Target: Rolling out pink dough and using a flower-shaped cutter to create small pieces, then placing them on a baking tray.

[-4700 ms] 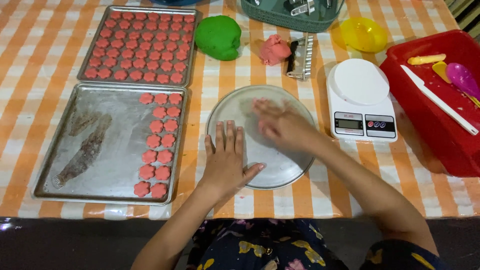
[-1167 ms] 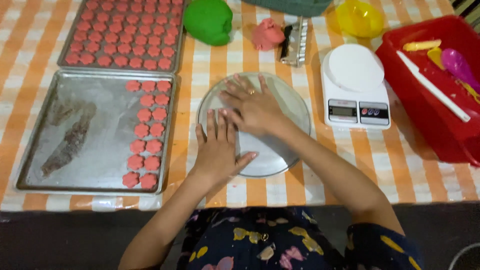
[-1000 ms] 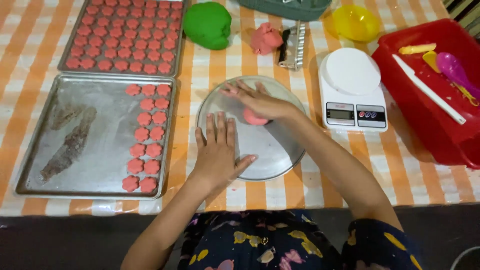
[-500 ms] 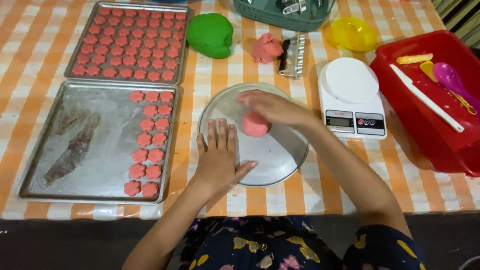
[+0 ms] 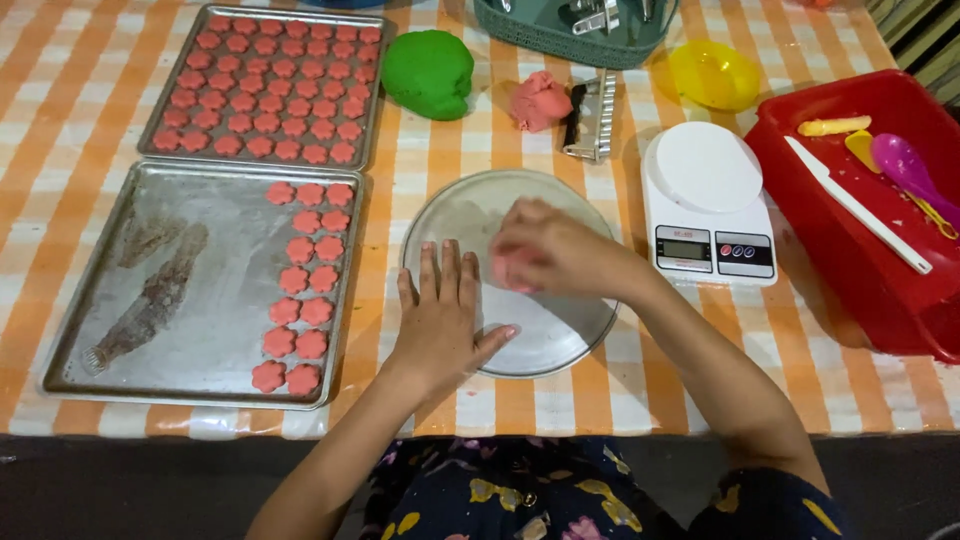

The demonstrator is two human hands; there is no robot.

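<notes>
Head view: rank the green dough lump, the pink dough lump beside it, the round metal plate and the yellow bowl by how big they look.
1. Round metal plate, clearly largest.
2. Green dough lump.
3. Yellow bowl, close to the green lump in size, so that order is unsure.
4. Pink dough lump, smallest.

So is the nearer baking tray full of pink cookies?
No. The nearer baking tray holds pink flower cookies only along its right side.

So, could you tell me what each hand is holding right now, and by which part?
The right hand cups a pink dough piece from above, over the round metal plate. The left hand holds nothing; it lies flat on the plate's near-left rim.
</notes>
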